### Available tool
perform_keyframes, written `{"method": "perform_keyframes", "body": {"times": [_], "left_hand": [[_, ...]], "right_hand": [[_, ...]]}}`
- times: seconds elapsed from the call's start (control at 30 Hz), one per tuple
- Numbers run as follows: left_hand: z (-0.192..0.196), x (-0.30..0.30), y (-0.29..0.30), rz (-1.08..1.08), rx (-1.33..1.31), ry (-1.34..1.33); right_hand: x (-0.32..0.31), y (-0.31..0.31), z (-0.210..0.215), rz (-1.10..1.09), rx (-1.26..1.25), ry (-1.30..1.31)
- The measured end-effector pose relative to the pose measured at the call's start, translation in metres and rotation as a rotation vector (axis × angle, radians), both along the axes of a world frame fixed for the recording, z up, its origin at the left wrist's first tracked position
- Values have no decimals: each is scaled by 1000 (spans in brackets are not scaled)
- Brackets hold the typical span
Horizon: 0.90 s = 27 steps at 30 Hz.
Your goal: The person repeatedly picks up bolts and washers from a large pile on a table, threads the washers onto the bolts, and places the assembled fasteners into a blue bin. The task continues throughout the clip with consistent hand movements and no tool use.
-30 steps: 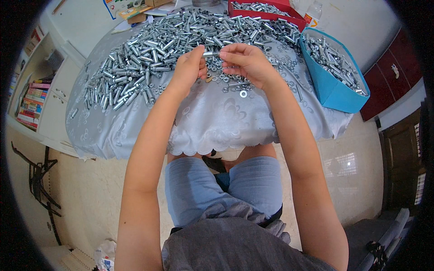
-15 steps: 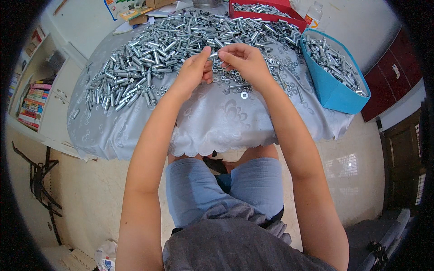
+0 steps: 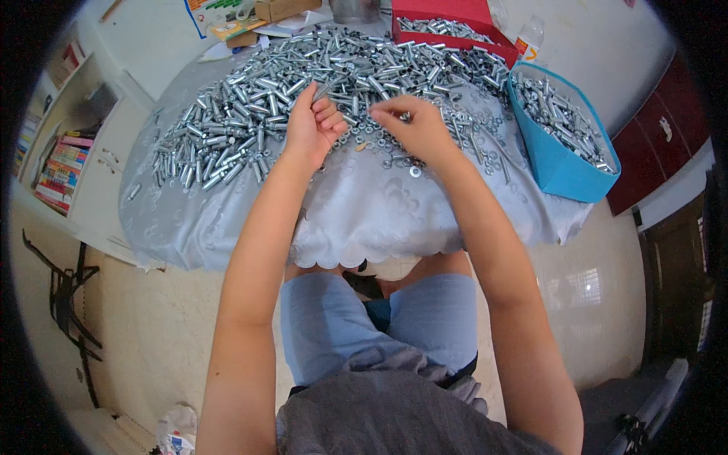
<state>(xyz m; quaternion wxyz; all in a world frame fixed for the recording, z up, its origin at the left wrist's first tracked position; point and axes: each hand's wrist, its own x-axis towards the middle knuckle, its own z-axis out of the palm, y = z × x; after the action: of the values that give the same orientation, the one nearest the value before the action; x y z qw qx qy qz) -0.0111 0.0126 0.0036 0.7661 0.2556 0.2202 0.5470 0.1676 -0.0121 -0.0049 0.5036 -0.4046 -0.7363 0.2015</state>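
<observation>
The left hand (image 3: 312, 130) is curled shut, apparently clamped on a grey metal sleeve (image 3: 321, 91) that shows between thumb and fingers, above the near part of the pile. The right hand (image 3: 417, 130) stands apart from it, thumb and forefinger drawn together; whether they pinch a small part, I cannot tell. How far the sleeve runs into the left palm is hidden by the curled fingers.

A smooth, round sleeve could roll out if the left grip loosened, and among so many look-alikes in the heap of metal sleeves (image 3: 235, 114) it would likely be hard to find again. Anything small at the right fingertips could drop among the loose nuts and washers under that hand. The flat washer (image 3: 415, 172) nearest the person lies on the cloth-covered surface (image 3: 364, 208), where a brushing wrist could sweep it toward the edge. A small yellowish scrap (image 3: 361, 146) between the hands is too small to identify.

Farther out, the blue fabric bin (image 3: 565, 171) is heaped with metal parts; a knock might spill some. What lies deeper in it and in the red box (image 3: 504, 51) is hidden. The metal pot (image 3: 354, 10) is cut off by the upper edge.
</observation>
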Motion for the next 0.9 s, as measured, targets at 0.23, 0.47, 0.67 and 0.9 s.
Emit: {"method": "perform_keyframes", "body": {"times": [0.23, 0.47, 0.67, 0.9], "left_hand": [[-3, -5, 5, 142, -79, 3], [-2, -6, 1, 196, -65, 105], [-13, 9, 5, 138, -38, 192], [-6, 3, 1, 161, -15, 179]], "right_hand": [[1, -6, -5, -60, 181, -488], [-12, -13, -7, -101, 226, -620], [-2, -15, -8, -115, 170, -630], [-8, -13, 6, 74, 248, -546]]}}
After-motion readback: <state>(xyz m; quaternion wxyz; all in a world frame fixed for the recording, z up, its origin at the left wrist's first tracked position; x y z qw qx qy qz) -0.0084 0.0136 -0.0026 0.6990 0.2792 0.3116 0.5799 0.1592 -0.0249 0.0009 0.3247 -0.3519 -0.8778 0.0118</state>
